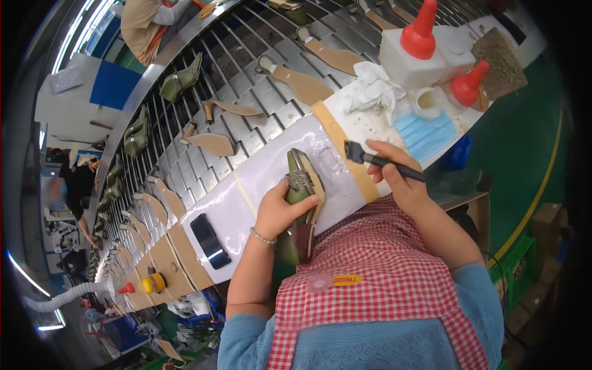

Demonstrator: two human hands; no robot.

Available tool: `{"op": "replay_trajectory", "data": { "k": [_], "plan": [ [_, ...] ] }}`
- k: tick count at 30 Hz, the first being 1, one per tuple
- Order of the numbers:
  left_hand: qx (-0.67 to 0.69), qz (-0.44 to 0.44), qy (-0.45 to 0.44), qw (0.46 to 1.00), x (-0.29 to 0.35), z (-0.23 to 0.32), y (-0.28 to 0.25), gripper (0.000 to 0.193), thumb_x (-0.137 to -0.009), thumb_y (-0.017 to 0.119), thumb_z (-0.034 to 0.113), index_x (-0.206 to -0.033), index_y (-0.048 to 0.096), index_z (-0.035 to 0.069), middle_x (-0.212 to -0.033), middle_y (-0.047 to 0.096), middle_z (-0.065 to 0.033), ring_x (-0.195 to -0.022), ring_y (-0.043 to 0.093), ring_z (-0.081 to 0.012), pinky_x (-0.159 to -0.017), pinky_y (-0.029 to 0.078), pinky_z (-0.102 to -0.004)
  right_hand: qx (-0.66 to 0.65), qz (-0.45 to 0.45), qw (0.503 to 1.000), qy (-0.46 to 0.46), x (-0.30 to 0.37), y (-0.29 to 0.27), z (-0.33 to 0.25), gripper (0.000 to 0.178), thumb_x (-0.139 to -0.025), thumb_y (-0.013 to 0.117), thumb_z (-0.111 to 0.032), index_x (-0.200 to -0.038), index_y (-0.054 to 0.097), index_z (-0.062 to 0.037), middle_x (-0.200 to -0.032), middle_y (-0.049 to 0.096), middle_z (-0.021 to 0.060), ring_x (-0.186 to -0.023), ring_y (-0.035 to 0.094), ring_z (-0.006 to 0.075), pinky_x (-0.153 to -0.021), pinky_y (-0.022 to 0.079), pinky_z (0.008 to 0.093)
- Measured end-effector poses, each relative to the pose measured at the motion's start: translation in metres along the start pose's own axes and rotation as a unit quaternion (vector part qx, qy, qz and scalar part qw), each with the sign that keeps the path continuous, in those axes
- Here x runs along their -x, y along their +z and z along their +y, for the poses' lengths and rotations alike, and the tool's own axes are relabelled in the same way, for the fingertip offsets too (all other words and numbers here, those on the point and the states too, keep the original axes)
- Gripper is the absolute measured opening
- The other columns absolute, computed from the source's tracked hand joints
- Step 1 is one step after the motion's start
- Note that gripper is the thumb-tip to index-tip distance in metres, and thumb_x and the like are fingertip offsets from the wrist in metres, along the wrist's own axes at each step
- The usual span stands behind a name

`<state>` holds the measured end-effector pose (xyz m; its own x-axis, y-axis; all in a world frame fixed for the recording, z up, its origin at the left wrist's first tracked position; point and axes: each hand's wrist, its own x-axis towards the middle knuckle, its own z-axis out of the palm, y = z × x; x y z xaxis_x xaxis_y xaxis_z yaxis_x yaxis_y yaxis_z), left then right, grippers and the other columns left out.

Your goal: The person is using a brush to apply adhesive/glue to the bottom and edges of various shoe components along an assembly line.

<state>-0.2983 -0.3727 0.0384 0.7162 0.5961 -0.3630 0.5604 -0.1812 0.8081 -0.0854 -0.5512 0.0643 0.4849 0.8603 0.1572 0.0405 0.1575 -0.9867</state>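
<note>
At centre frame, on a desk [259, 185] covered in glossy white film, the left hand [280, 213] has its grip clamped around one olive-green shoe [300, 185] with a woven band, toe pointing to the upper frame. Just right, the right hand [401, 176] has its grip closed on one black brush [382, 161], bristles hanging above the film, apart from the shoe. One black phone [209, 240] lies flat at lower left of the film. At upper right stand two red-capped glue bottles [419, 37], beside a white rag [373, 89], a blue face mask [425, 132] and a tape roll [425, 102]. Behind, a slatted metal conveyor [246, 68] carries about seven tan insoles [305, 83] and several more green shoes [179, 80] along its far edge.
</note>
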Motion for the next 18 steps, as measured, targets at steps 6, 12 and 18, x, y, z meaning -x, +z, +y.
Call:
{"op": "replay_trajectory", "data": {
  "k": [6,12,18],
  "plan": [
    [-0.03,0.118,0.175,0.977,-0.005,-0.013,-0.003,0.057,-0.074,0.075,0.03,-0.117,0.056,-0.002,-0.091,0.064,-0.0138,-0.084,0.062,-0.0221,-0.078,0.049,-0.0325,-0.061,0.026,0.99,0.122,-0.002,0.021,0.015,0.026,-0.093,0.055,-0.017,-0.113,0.062,-0.0021,-0.085,0.062,0.0034,-0.073,0.054,0.0069,-0.067,0.045,0.0203],
    [-0.048,0.126,0.245,0.96,-0.008,-0.014,-0.025,0.028,-0.084,0.063,0.007,-0.111,0.062,0.001,-0.094,0.061,-0.0125,-0.08,0.061,-0.0227,-0.076,0.049,-0.0306,-0.093,0.031,0.984,0.146,-0.009,0.035,0.017,0.021,-0.093,0.055,-0.015,-0.109,0.06,-0.0023,-0.082,0.062,0.0049,-0.069,0.055,0.0074,-0.065,0.046,0.0213],
    [0.164,0.063,0.184,0.967,-0.033,-0.037,-0.035,0.018,-0.082,0.063,-0.002,-0.099,0.067,0.001,-0.089,0.058,-0.0072,-0.077,0.059,-0.0148,-0.071,0.047,-0.0255,-0.151,0.045,0.971,0.181,-0.015,0.048,0.027,0.015,-0.092,0.056,-0.016,-0.101,0.053,-0.004,-0.081,0.063,0.0079,-0.069,0.057,0.0111,-0.064,0.047,0.0244]
  ]
}}
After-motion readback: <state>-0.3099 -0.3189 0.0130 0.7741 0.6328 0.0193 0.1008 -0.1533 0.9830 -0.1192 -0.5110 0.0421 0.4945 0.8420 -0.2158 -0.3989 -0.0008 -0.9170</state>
